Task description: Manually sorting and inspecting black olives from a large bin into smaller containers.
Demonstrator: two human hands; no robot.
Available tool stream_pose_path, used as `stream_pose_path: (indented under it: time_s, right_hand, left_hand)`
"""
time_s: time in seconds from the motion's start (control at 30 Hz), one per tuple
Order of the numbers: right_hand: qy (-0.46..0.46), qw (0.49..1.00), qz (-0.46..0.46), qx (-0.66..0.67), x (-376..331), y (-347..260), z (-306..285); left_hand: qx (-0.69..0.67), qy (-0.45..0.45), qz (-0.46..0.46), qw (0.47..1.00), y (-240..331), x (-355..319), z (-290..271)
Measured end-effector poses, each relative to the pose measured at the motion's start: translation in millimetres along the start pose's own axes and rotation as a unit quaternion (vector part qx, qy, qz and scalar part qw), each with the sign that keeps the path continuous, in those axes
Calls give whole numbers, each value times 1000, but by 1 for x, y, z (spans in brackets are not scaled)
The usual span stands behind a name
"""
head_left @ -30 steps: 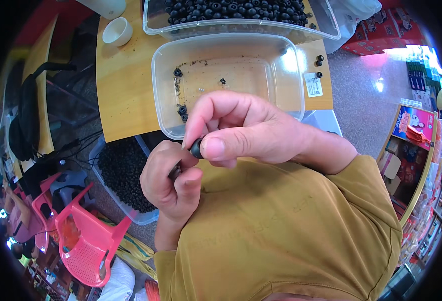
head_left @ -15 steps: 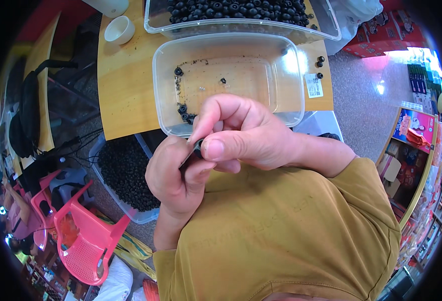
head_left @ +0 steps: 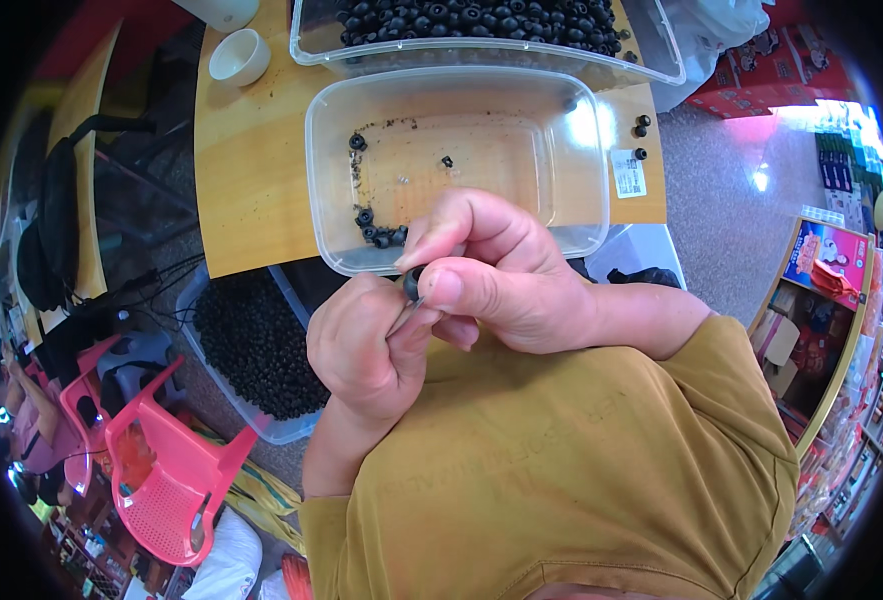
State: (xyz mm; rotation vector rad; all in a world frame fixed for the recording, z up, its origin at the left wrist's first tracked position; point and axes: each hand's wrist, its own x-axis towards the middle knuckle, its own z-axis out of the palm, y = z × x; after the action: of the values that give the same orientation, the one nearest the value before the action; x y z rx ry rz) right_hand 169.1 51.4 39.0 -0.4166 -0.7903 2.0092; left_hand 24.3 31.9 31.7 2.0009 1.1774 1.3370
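Note:
Both my hands meet in front of my chest, just over the near rim of a clear plastic tub (head_left: pixel 501 140). Thumb and fingers of my right hand (head_left: pixel 521 285) pinch a small round black piece (head_left: pixel 412 284). Closed beside it, my left hand (head_left: pixel 363 345) grips a thin, flat greyish strip (head_left: pixel 402 317), its edge against the black piece. Fingers cover most of the strip, so I cannot make out its kind. Several black ring-like pieces (head_left: pixel 365 217) and dark crumbs lie along the tub's left side.
Behind stands a larger clear bin (head_left: pixel 521 48) heaped with black round pieces. A white cup (head_left: pixel 239 58) sits on the wooden table (head_left: pixel 251 180). Another bin (head_left: pixel 261 345) of black pieces is low at left, near a pink chair (head_left: pixel 171 490). Loose black pieces and a white label (head_left: pixel 628 173) lie at right.
My two hands have shifted slightly to the right together. The black piece now shows more clearly between the fingers, and the strip is turned differently. Both grips stay closed.

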Motion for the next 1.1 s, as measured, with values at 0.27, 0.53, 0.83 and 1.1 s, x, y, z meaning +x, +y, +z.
stream_pose_path:
  time_s: [0.27,0.53,0.83,1.1]
  right_hand:
    - [7,999,34,23,2,-4,6]
    - [30,997,64,21,1,-7,7]
    - [77,994,67,-36,2,-5,8]
    - [87,992,67,-54,1,-1,5]
  left_hand:
    - [-39,18,-4,999,-1,0,-3]
    - [-17,28,-12,999,1,4,-2]
    - [34,14,-1,999,-2,4,0]
    - [98,-16,37,994,-3,4,2]
